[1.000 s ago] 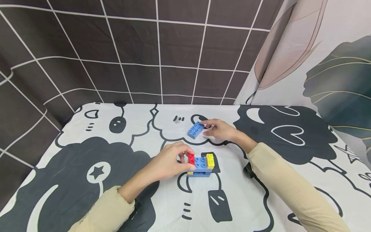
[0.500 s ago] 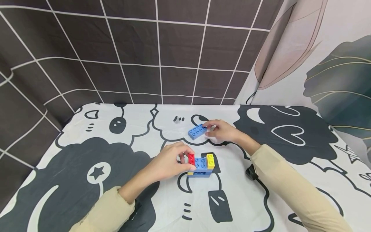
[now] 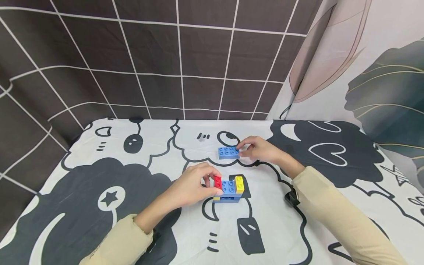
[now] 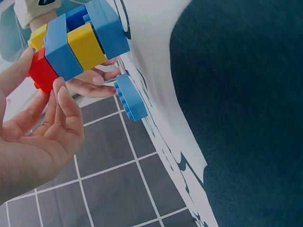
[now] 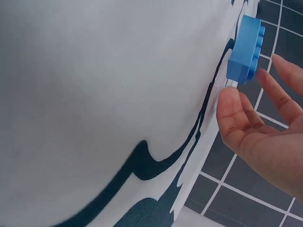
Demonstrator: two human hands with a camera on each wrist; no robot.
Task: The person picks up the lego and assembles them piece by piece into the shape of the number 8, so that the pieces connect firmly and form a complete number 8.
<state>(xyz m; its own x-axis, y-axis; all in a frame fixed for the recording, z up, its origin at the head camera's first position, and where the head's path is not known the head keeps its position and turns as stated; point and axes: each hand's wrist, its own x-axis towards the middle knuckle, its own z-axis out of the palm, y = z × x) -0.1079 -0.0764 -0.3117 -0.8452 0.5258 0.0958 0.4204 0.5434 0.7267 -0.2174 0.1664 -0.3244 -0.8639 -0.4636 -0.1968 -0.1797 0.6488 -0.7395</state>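
Observation:
A small stack of building bricks [image 3: 229, 187] stands on the patterned cloth, blue with yellow pieces and a red brick [image 3: 217, 182] at its upper left end. My left hand [image 3: 193, 186] pinches that red brick between thumb and fingers; the left wrist view shows the same red brick [image 4: 43, 70] under the fingertips. Behind the stack lies a loose blue eight-stud brick [image 3: 228, 152], studs up. My right hand [image 3: 260, 150] has thumb and index finger at its right end. In the right wrist view, those fingertips meet the near end of the blue brick [image 5: 244, 47].
The black-and-white cartoon cloth [image 3: 281, 228] covers the work surface. A dark grid-patterned curtain [image 3: 149, 55] hangs behind its far edge, with a leaf-print curtain [image 3: 381, 84] at right. A black device [image 3: 292, 198] sits at the right wrist.
The loose blue brick has turned clockwise, from slanting to lying nearly straight left to right, and my right hand has shifted slightly right with it. My left hand stays on the stack.

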